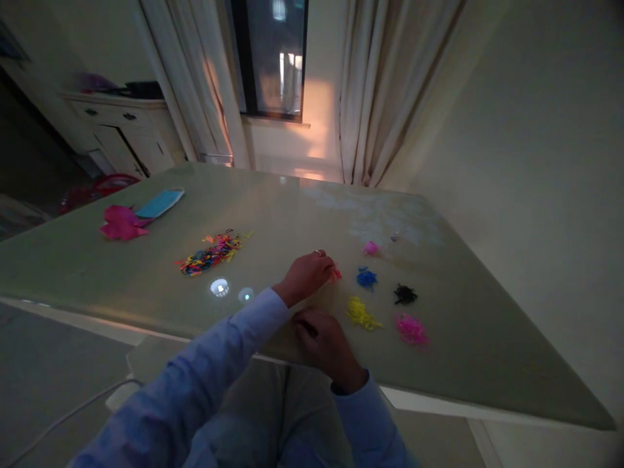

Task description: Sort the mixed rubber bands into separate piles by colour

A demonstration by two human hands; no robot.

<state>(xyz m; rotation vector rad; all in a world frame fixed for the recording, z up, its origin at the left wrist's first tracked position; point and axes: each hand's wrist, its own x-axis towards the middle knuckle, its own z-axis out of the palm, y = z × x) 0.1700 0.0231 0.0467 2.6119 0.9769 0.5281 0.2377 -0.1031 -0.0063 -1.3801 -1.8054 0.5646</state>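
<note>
My left hand [309, 274] reaches over the table, its fingers drawn together at a small pile of red rubber bands [336, 273]. Its fingertips are partly hidden, so what they pinch does not show. Closer to the front edge, my right hand [322, 338] rests curled on the tabletop; the inside of its grip is hidden. To the right of both hands lie separate piles of blue bands [366, 278], yellow bands [361, 313], black bands [405, 294] and pink bands [412, 329]. A mixed multicoloured heap of bands [210, 255] lies to the left.
A small pink clump [371, 248] and a tiny pale bit [394, 237] lie behind the sorted piles. At the table's [273, 214] far left are a crumpled pink piece [123, 223] and a blue face mask [160, 203]. A cable [73, 413] runs below, left.
</note>
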